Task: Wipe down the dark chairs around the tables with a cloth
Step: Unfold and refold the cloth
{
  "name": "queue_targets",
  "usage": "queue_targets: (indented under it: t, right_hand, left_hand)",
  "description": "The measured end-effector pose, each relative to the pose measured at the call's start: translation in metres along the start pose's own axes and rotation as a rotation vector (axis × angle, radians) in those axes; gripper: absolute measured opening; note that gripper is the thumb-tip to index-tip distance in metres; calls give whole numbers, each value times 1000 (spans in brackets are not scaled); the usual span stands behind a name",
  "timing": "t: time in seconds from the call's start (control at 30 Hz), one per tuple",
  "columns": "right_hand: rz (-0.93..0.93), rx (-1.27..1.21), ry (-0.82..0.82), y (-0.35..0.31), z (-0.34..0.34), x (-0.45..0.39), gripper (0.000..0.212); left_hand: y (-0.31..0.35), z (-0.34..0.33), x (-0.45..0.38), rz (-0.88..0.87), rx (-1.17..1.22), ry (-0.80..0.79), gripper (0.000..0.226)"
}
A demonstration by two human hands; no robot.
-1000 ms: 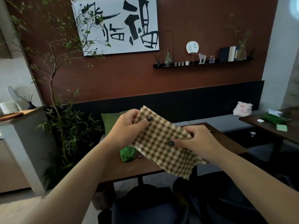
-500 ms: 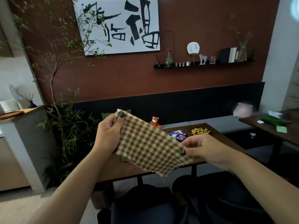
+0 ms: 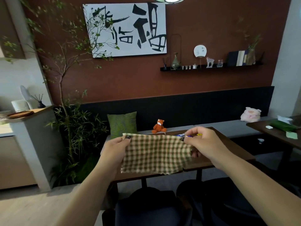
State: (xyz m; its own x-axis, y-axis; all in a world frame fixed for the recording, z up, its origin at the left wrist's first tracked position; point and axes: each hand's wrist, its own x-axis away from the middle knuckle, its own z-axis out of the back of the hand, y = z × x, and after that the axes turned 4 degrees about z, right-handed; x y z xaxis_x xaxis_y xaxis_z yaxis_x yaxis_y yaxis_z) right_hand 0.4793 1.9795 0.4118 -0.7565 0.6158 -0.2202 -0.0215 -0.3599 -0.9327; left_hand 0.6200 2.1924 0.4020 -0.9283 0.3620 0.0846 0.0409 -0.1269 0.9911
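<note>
Pinching the cloth (image 3: 156, 154) taut, long axis sideways, both hands (image 3: 114, 150) (image 3: 206, 144).

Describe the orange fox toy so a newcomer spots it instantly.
Start at the dark bench back under the red-brown wall. On the grey seat below sits the green cushion; just right of it is the fox toy, sitting upright. It is small and orange, unlike the larger pale pink plush at the far right.
</note>
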Motion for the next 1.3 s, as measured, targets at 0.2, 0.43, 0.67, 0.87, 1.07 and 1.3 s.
queue_targets:
  t: [0.2,0.43,0.67,0.87,1.07,1.3]
  right_hand:
    - [212,-93,-415,-46,-19,21,14]
    - [280,160,-526,-61,-6,19,7]
    - [361,189,-319,-53,-2,12,15]
    - [320,7,100,-24,3,8,16]
    - [-200,-453,-177,54,6,29,19]
    - [-169,-121,-18,140,1,21,5]
  left_hand:
    - [13,-29,23,-120,5,-216,28]
    - [19,-42,36,-112,162,-427,30]
    - [9,-51,33,-45,229,-720,41]
    - [-6,-67,23,-209,136,-622,29]
    - [-44,-103,15,-39,361,-509,30]
    - [-119,-145,11,213,148,-339,24]
